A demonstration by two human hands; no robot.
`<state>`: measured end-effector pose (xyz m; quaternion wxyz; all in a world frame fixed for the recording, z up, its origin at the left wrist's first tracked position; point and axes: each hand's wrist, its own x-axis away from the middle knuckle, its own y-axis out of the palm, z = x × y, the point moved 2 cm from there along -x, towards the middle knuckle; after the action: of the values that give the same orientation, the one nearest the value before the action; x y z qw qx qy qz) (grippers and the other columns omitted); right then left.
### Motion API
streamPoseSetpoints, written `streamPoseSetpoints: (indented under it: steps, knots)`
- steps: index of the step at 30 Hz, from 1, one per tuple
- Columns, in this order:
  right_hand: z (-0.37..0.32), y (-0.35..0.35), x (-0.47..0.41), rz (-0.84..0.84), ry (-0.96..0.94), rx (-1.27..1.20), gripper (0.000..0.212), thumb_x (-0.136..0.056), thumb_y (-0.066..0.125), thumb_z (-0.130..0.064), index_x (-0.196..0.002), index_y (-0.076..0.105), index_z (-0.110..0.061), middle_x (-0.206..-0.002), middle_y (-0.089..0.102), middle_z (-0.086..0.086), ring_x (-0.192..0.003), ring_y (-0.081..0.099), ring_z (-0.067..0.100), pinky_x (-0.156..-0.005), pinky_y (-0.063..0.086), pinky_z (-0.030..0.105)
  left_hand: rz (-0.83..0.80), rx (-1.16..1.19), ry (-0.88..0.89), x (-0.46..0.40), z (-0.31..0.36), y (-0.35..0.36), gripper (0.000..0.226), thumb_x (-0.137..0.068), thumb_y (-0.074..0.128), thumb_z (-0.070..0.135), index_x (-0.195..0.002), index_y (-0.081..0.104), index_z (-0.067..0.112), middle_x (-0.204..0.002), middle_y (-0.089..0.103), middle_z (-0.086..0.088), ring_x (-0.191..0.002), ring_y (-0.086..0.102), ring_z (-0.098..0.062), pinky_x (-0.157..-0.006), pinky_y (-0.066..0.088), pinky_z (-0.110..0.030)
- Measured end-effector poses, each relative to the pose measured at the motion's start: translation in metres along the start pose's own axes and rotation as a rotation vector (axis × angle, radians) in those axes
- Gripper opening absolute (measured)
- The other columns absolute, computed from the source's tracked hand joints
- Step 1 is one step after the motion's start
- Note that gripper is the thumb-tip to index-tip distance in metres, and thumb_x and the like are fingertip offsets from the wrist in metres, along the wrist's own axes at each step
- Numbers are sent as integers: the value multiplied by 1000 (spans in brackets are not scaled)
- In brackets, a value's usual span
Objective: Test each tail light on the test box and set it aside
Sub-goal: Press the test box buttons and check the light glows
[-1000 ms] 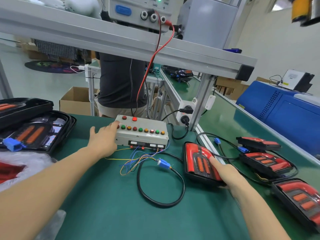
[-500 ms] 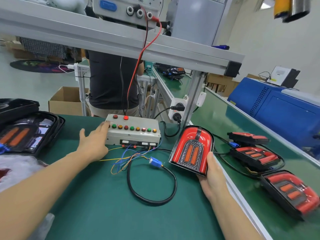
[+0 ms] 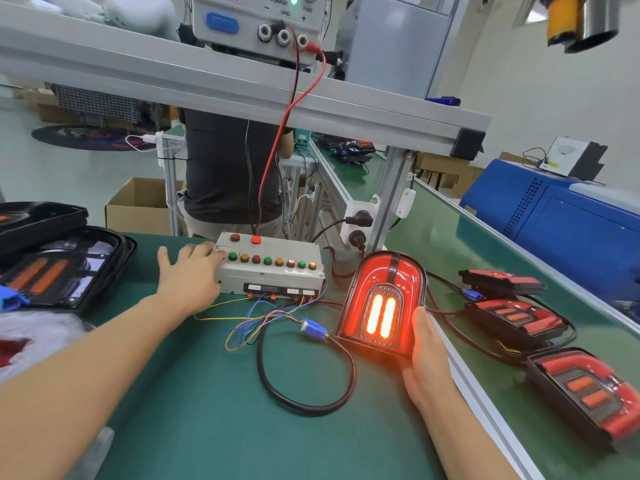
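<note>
The right hand (image 3: 427, 358) is gripping the lit tail light (image 3: 381, 303) by its lower right edge, propping it upright on the green bench (image 3: 214, 410). Left of it, the left hand (image 3: 188, 275), fingers relaxed, is pressing the test box (image 3: 273, 271); a blue connector (image 3: 313, 329) is lying just beside the light.

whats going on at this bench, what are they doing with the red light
A person is testing a tail light. The right hand holds it propped upright on the green bench, and it is glowing, its two centre bars lit bright. The left hand rests at the left end of the test box, fingers by the buttons. Three unlit tail lights lie to the right.
</note>
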<state>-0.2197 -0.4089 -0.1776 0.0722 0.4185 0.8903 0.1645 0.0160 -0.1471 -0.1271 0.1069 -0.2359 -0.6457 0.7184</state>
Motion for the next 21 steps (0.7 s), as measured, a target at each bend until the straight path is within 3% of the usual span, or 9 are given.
streamPoseSetpoints:
  steps: [6, 11, 15, 21]
  knots:
    - [-1, -2, 0, -23, -7, 1, 29, -99, 45, -41, -115, 62, -25, -108, 73, 4, -102, 70, 23, -87, 55, 48, -20, -14, -20, 5, 3, 0, 66, -88, 49, 15, -148, 26, 30, -158, 19, 3, -144, 11, -23, -113, 2, -59]
    - [2, -2, 1, -50, -27, 47, 30, -103, 41, -39, -119, 62, -24, -110, 73, 1, -102, 70, 17, -70, 58, 26, 43, -9, -18, 9, 35, -4, 80, -84, 50, 18, -152, 8, 22, -161, -1, 0, -147, -2, -23, -113, -3, -60]
    - [1, -5, 1, -59, -25, 44, 32, -102, 41, -40, -121, 61, -24, -112, 73, 1, -102, 70, 17, -69, 58, 25, -6, 66, 146, 14, 95, -2, 88, -81, 55, 22, -152, 4, 33, -161, -7, -5, -147, -8, -30, -111, -8, -61]
    - [2, -5, 0, -69, -19, 48, 31, -102, 42, -41, -118, 63, -26, -111, 73, 1, -101, 70, 17, -68, 58, 26, -133, 65, 81, 10, 112, 9, 90, -74, 57, 32, -149, 7, 42, -160, -9, -10, -144, -13, -41, -106, -13, -67]
